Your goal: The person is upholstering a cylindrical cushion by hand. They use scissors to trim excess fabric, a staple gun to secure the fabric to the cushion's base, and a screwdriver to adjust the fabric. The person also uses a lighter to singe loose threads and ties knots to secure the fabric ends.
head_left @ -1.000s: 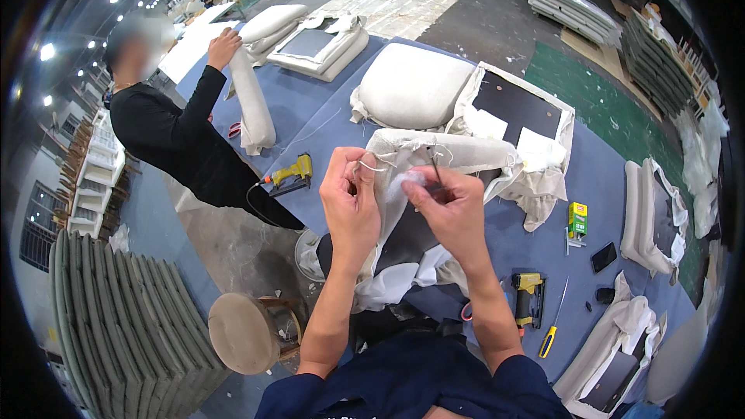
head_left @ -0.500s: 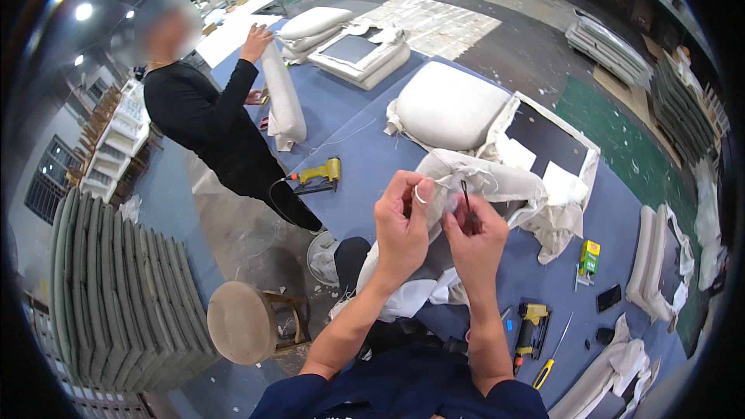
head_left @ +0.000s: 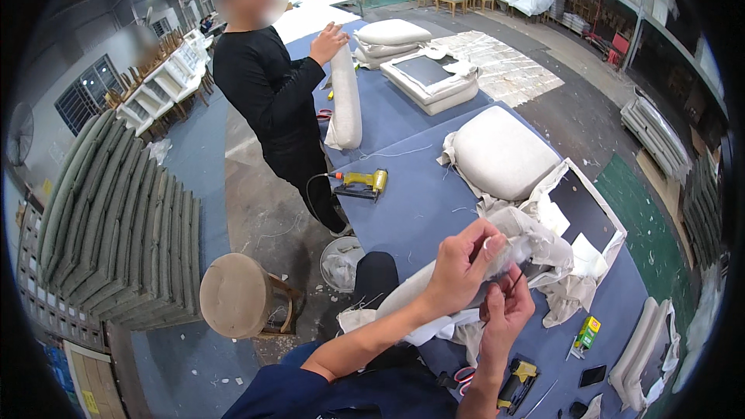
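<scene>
A beige fabric-covered cushion (head_left: 414, 289) lies across my lap at the table edge, its far end (head_left: 535, 233) partly behind my hands. White fluffy filling (head_left: 521, 251) shows at its gathered fabric edge. My left hand (head_left: 459, 273) is closed in a pinch beside this edge; what sits between thumb and fingers is too small to make out. Just below and to the right, my right hand (head_left: 504, 309) is closed around a thin dark tool (head_left: 515, 281) that slants up toward the filling. The fingertips of both hands are close together.
A plump cushion (head_left: 504, 147) and a dark-backed panel (head_left: 586, 206) rest on the blue table (head_left: 423, 221). Yellow staple guns (head_left: 363, 183) (head_left: 518, 385), scissors (head_left: 465, 376), a small box (head_left: 588, 332) and a phone (head_left: 592, 375) lie about. A co-worker (head_left: 268, 101) holds an upright cushion (head_left: 344, 101). A stool (head_left: 237, 295) stands left.
The whole view has swung, so the scene sits further right. My hands stay together at the cushion edge. The dark tool has tipped from nearly upright to a slant.
</scene>
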Action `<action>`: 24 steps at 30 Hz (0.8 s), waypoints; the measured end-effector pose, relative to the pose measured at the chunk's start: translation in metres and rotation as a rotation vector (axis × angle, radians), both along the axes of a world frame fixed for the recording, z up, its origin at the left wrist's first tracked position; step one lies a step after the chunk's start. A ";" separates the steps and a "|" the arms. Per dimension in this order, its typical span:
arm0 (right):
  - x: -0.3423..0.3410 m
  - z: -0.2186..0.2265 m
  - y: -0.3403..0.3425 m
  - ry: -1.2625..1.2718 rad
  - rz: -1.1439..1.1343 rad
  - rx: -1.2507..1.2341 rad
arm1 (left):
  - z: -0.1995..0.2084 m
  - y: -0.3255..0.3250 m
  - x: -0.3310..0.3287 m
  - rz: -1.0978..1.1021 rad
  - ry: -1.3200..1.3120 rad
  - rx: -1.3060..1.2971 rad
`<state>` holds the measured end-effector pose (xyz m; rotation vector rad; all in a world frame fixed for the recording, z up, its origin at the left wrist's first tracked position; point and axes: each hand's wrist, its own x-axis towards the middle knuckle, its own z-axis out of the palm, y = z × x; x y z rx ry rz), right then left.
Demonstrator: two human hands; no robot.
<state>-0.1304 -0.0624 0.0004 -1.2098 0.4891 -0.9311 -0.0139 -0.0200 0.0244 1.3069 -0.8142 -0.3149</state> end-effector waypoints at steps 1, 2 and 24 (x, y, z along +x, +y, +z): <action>-0.001 -0.001 0.002 0.010 -0.037 0.001 | 0.000 0.000 -0.002 -0.001 0.013 0.001; -0.003 -0.003 0.002 0.024 -0.037 -0.043 | 0.001 0.002 -0.004 -0.004 0.008 0.009; -0.033 0.001 -0.011 0.342 -0.062 -0.575 | -0.002 0.005 0.012 0.120 -0.031 -0.064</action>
